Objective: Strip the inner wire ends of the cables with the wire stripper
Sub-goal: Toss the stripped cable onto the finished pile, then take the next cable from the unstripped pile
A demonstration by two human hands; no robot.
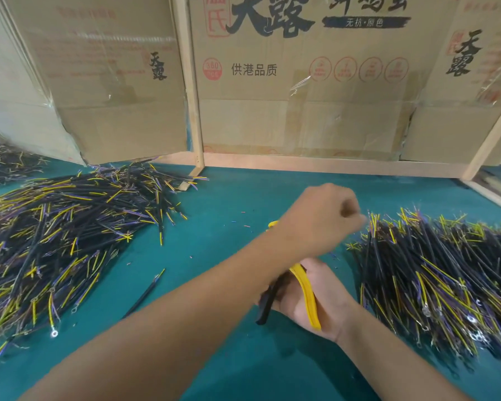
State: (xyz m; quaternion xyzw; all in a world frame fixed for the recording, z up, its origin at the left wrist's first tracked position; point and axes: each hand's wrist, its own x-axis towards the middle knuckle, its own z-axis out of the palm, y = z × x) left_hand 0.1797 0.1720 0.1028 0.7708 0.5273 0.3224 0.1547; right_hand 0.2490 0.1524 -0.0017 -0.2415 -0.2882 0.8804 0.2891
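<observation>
My right hand (327, 299) lies palm up on the green table and grips the wire stripper (306, 293) by its yellow handles, with a black part toward the left. My left arm crosses over it. My left hand (321, 218) has its fingers curled at the top-left edge of the right cable pile (446, 279), pinching the yellow and purple wire ends of a cable (372, 227) there; the grip is blurred. The stripper's jaws are hidden behind my left wrist.
A large pile of black cables (55, 241) with yellow and purple inner wires covers the left of the table. A single cable (145, 293) lies apart from it. Cardboard boxes (301, 82) in a wooden frame (195, 111) wall off the back. Bits of stripped insulation (246, 226) dot the green mat.
</observation>
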